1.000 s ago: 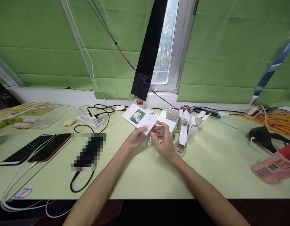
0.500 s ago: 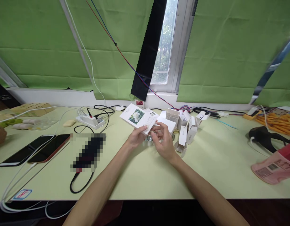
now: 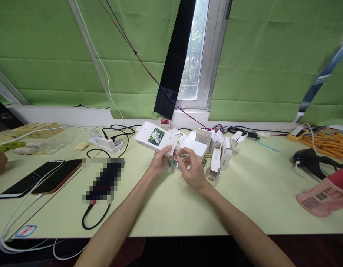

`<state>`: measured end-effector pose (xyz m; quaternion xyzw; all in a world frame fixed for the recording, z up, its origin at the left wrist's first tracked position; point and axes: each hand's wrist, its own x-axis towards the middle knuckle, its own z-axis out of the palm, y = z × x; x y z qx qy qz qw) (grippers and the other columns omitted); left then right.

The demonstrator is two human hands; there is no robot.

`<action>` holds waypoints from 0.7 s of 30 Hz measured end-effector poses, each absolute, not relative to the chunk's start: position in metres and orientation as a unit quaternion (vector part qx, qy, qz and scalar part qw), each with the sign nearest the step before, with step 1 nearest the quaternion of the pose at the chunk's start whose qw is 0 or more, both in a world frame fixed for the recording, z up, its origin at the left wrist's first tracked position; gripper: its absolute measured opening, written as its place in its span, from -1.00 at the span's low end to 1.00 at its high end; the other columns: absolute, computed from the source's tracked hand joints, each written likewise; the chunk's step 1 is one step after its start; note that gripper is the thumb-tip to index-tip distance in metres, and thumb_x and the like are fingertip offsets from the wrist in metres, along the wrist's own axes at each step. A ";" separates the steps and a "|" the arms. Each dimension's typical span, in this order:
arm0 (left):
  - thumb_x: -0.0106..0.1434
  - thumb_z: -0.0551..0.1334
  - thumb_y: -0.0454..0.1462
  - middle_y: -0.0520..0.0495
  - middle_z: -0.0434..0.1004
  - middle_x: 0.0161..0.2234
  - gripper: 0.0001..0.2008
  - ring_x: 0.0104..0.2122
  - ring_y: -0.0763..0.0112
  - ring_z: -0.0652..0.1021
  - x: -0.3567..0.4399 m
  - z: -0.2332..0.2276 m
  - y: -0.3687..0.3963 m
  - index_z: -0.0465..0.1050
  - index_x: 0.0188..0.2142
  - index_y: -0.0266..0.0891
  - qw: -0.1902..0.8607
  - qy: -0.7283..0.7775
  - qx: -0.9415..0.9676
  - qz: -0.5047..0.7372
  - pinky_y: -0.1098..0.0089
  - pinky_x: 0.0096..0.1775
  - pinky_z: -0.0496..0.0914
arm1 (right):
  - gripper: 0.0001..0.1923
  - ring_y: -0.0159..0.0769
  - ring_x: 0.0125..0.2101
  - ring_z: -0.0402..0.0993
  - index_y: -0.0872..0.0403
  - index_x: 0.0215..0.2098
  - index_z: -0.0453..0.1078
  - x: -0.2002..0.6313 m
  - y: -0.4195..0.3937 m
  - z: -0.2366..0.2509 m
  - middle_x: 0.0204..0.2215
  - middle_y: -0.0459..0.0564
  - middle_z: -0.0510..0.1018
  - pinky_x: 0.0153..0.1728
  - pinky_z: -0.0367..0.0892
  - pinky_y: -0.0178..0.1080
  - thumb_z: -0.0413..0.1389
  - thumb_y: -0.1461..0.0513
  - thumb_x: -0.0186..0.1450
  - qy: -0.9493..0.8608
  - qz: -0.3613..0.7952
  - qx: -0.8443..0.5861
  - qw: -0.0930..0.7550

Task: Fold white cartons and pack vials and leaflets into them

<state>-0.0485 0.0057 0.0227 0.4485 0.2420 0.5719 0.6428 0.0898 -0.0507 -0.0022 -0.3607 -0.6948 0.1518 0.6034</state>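
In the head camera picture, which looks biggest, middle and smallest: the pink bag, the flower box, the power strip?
1. Pink bag, though it lies nearer the camera and runs off the edge.
2. Flower box, held in the left hand.
3. Power strip.

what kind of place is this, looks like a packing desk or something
Probably a small packing or assembly workbench by a window. The left hand holds a white flower-print box beside a heap of small open white cartons; a handheld barcode scanner and charging phones lie on the green table.
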 end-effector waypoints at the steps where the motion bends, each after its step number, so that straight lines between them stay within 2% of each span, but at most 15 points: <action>1: 0.00 0.42 -0.17 -0.03 0.51 -0.52 -0.70 -0.50 0.40 0.50 -0.048 0.023 0.006 0.51 -0.33 -0.30 0.637 0.246 0.448 0.578 0.40 -0.43 0.38 | -0.75 -0.45 -0.53 0.45 0.01 0.06 0.25 0.090 -0.051 -0.002 -0.16 0.00 0.53 -0.53 0.39 -0.33 0.06 0.19 0.42 -0.697 0.144 -0.361 0.603; 8: -0.08 0.49 -0.17 0.07 0.45 -0.55 -0.62 -0.58 0.50 0.44 -0.043 0.020 0.009 0.44 -0.33 -0.27 0.573 0.303 0.420 0.636 0.46 -0.54 0.31 | -0.80 -0.39 -0.47 0.45 0.02 0.00 0.31 0.091 -0.052 -0.003 -0.23 -0.01 0.53 -0.43 0.42 -0.27 0.06 0.28 0.40 -0.714 0.035 -0.355 0.603; 12: -0.08 0.51 -0.16 0.07 0.50 -0.48 -0.59 -0.55 0.51 0.46 -0.043 0.015 0.010 0.45 -0.28 -0.23 0.553 0.327 0.436 0.630 0.45 -0.52 0.34 | -0.83 -0.21 -0.26 0.49 0.02 -0.05 0.33 0.095 -0.051 -0.001 -0.25 0.04 0.52 -0.22 0.45 -0.14 0.04 0.31 0.39 -0.685 -0.053 -0.396 0.610; 16: -0.06 0.51 -0.16 0.03 0.53 -0.42 -0.59 -0.47 0.43 0.51 -0.042 0.012 0.009 0.46 -0.26 -0.22 0.529 0.329 0.469 0.626 0.42 -0.49 0.35 | -0.81 -0.09 -0.10 0.43 0.03 -0.06 0.36 0.103 -0.045 0.001 -0.18 0.09 0.53 -0.03 0.37 0.01 0.05 0.28 0.36 -0.643 -0.128 -0.467 0.593; 21: 0.00 0.49 -0.16 -0.01 0.56 -0.39 -0.63 -0.45 0.41 0.52 -0.043 0.010 0.008 0.46 -0.26 -0.23 0.526 0.322 0.482 0.622 0.42 -0.50 0.35 | -0.75 -0.02 0.07 0.33 0.02 0.01 0.36 0.108 -0.041 0.002 0.01 0.15 0.43 0.08 0.26 0.07 0.08 0.21 0.36 -0.606 -0.163 -0.541 0.560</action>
